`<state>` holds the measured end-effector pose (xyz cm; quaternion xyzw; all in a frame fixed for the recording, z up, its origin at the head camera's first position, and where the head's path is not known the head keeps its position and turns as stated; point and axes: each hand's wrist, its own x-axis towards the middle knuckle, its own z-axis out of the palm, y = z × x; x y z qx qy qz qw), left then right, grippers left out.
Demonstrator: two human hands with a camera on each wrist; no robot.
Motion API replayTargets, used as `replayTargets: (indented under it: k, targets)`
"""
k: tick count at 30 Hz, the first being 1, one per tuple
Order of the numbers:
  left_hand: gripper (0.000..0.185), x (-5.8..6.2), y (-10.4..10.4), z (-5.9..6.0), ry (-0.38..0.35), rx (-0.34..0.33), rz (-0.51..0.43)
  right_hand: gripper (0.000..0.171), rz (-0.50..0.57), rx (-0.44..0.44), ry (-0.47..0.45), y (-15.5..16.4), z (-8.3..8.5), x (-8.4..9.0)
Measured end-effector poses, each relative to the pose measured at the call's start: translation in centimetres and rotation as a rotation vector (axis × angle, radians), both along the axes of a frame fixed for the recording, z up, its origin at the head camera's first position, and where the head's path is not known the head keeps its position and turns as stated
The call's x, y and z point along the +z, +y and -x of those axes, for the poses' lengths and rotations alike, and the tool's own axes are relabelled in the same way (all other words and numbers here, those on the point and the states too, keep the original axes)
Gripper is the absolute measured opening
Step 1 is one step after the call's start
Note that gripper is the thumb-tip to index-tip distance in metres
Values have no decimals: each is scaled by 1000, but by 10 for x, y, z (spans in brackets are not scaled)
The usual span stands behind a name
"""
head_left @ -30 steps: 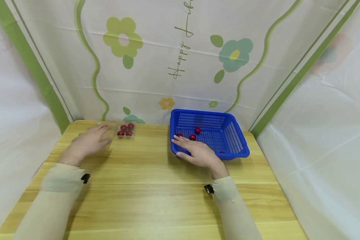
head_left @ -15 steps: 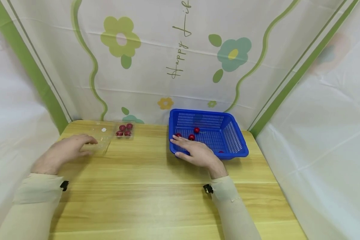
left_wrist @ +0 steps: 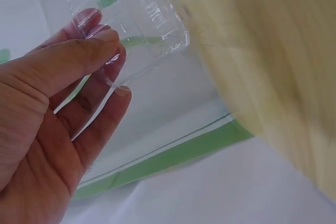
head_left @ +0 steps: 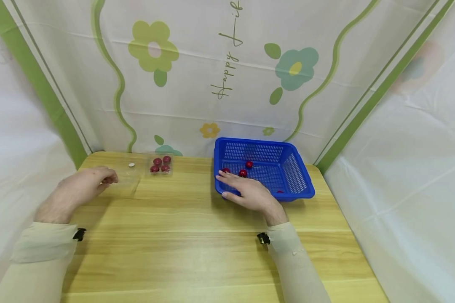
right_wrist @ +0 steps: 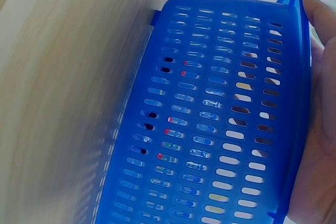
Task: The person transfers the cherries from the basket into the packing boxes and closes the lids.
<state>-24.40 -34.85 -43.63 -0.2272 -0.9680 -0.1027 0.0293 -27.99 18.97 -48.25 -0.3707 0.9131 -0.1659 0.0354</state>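
Note:
In the head view my left hand (head_left: 77, 191) is at the table's left side. Its thumb and fingers pinch the edge of a clear plastic lid (left_wrist: 149, 19), as the left wrist view shows. In the head view the lid is hard to see against the wood. Beside it stands a small clear box (head_left: 169, 173) with several red cherries (head_left: 157, 161) in it. My right hand (head_left: 250, 194) rests over the near left rim of a blue basket (head_left: 307, 185), fingers straight. Red cherries (head_left: 249, 164) lie inside the basket; the hand and near wall partly hide others.
The wooden table (head_left: 189, 235) runs back to a printed curtain (head_left: 197, 84), with white cloth walls at both sides. A small white spot (head_left: 131, 165) shows near the clear box.
My left hand has moved left and toward me from beside the cherry box, and its fingers have closed on the lid. The box has shifted slightly right. My right hand has stayed put.

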Motion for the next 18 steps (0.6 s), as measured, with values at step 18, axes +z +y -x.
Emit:
replayTargets:
  k: [18]
  targets:
    - [18,27,51,-12,163,-79,-39,68,-1,9,2,0,1,2]
